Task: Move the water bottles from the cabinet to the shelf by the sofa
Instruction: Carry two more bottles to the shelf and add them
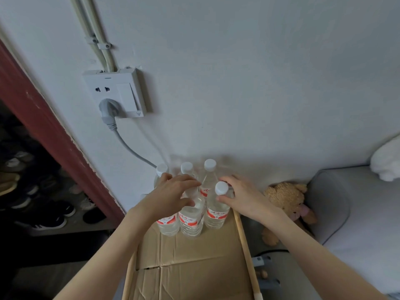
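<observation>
Both hands grip bottles: left hand (pixel 173 191) and right hand (pixel 242 197) each curl around a red-labelled water bottle (pixel 216 208) beside the teddy bear (pixel 285 202); label writing seems illegible.

A: Where're the bottles (pixel 192 204)?
B: On the cardboard (pixel 190 267), at its far end by the wall (pixel 259 83).
A: Socket (pixel 115 94)?
B: Up left of them. Teddy (pixel 285 204) right, then sofa (pixel 357 213). Shoes (pixel 43 213) far left.

Teddy bear (pixel 286 204) beside sofa (pixel 357 213); plugged wall socket (pixel 116 94).

Both hands (pixel 173 191) on water bottles (pixel 214 211)
</observation>
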`<state>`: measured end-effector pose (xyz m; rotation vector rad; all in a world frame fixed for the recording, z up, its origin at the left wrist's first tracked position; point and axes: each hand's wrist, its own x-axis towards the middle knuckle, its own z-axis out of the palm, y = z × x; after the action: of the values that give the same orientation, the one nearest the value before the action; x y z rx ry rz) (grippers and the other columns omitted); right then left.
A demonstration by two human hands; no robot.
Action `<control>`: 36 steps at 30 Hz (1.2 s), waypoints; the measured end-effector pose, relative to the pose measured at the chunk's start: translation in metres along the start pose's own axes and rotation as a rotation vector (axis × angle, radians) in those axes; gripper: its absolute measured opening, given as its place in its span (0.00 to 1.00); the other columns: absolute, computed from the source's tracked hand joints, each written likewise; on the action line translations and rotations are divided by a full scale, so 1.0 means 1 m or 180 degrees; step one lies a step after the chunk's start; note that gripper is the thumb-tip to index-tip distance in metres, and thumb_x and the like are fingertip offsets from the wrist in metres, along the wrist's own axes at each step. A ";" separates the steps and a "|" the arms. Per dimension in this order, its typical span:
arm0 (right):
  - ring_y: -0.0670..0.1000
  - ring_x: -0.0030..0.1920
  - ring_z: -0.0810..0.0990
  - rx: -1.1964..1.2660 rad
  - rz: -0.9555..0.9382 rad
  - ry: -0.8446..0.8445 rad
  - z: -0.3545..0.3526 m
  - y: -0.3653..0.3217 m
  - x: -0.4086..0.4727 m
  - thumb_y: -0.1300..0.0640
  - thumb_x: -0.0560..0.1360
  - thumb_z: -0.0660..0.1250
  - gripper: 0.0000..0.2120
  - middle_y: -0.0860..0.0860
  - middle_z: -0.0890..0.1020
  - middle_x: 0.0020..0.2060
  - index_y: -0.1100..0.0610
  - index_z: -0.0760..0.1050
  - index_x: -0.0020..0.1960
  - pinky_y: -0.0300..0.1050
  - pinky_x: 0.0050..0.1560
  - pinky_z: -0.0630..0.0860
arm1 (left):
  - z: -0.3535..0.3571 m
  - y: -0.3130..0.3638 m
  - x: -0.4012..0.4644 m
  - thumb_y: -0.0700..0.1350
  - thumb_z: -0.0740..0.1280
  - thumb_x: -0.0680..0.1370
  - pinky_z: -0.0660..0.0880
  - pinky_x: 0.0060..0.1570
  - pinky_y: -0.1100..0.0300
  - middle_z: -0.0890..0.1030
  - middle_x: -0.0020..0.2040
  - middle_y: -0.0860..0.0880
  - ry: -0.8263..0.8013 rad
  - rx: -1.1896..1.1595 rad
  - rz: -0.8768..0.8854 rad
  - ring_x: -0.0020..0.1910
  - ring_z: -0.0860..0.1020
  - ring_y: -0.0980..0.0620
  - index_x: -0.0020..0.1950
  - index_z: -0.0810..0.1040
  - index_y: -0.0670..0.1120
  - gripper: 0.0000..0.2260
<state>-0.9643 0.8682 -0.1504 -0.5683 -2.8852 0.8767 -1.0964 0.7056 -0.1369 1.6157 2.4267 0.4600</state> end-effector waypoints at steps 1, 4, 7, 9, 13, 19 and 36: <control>0.48 0.55 0.73 0.0021 0.0037 -0.0001 0.002 0.000 0.000 0.49 0.73 0.67 0.19 0.49 0.75 0.57 0.52 0.68 0.61 0.41 0.53 0.68 | -0.002 -0.001 0.000 0.47 0.67 0.73 0.55 0.55 0.60 0.72 0.64 0.56 -0.0072 -0.0017 0.0022 0.59 0.69 0.54 0.65 0.70 0.53 0.20; 0.48 0.54 0.74 0.0124 0.0058 -0.0018 0.004 -0.002 0.000 0.51 0.74 0.65 0.15 0.50 0.76 0.56 0.54 0.69 0.59 0.42 0.54 0.71 | -0.004 0.000 0.003 0.44 0.67 0.74 0.56 0.54 0.60 0.76 0.60 0.54 -0.0006 0.0026 -0.0043 0.55 0.70 0.51 0.61 0.73 0.53 0.17; 0.49 0.54 0.74 0.0084 0.0021 -0.0088 0.003 -0.005 0.002 0.52 0.75 0.63 0.15 0.51 0.75 0.57 0.55 0.69 0.60 0.44 0.56 0.71 | -0.002 0.004 0.004 0.46 0.67 0.74 0.57 0.55 0.61 0.76 0.60 0.52 0.0179 0.0198 -0.0158 0.54 0.69 0.49 0.61 0.73 0.50 0.15; 0.49 0.55 0.73 0.0064 0.0008 -0.0137 0.003 -0.006 0.003 0.52 0.76 0.63 0.15 0.51 0.75 0.58 0.54 0.68 0.60 0.45 0.57 0.71 | -0.001 0.006 0.003 0.47 0.67 0.74 0.56 0.57 0.61 0.75 0.61 0.51 0.0272 0.0241 -0.0214 0.56 0.70 0.49 0.61 0.73 0.49 0.16; 0.49 0.56 0.73 0.0063 -0.0027 -0.0119 0.006 -0.008 0.002 0.52 0.75 0.64 0.15 0.50 0.75 0.58 0.53 0.68 0.61 0.46 0.57 0.71 | -0.002 0.007 0.003 0.47 0.66 0.74 0.56 0.58 0.61 0.75 0.61 0.51 0.0321 0.0278 -0.0294 0.58 0.69 0.49 0.62 0.72 0.48 0.16; 0.50 0.56 0.74 0.0190 -0.0053 -0.0046 0.009 -0.015 0.007 0.53 0.75 0.64 0.14 0.51 0.76 0.57 0.54 0.69 0.60 0.44 0.57 0.70 | -0.004 0.007 0.007 0.45 0.65 0.75 0.55 0.56 0.62 0.73 0.62 0.50 0.0277 0.0267 -0.0345 0.59 0.68 0.48 0.63 0.71 0.48 0.17; 0.49 0.56 0.75 0.0533 -0.0133 0.0178 0.020 0.000 0.007 0.53 0.73 0.67 0.19 0.52 0.77 0.57 0.53 0.70 0.63 0.49 0.60 0.73 | 0.009 -0.005 0.006 0.44 0.68 0.73 0.57 0.55 0.60 0.77 0.57 0.48 0.0621 0.0187 -0.0136 0.55 0.72 0.45 0.59 0.74 0.46 0.15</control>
<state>-0.9746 0.8604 -0.1673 -0.5060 -2.7293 1.0653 -1.0998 0.7112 -0.1472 1.6069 2.6340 0.5690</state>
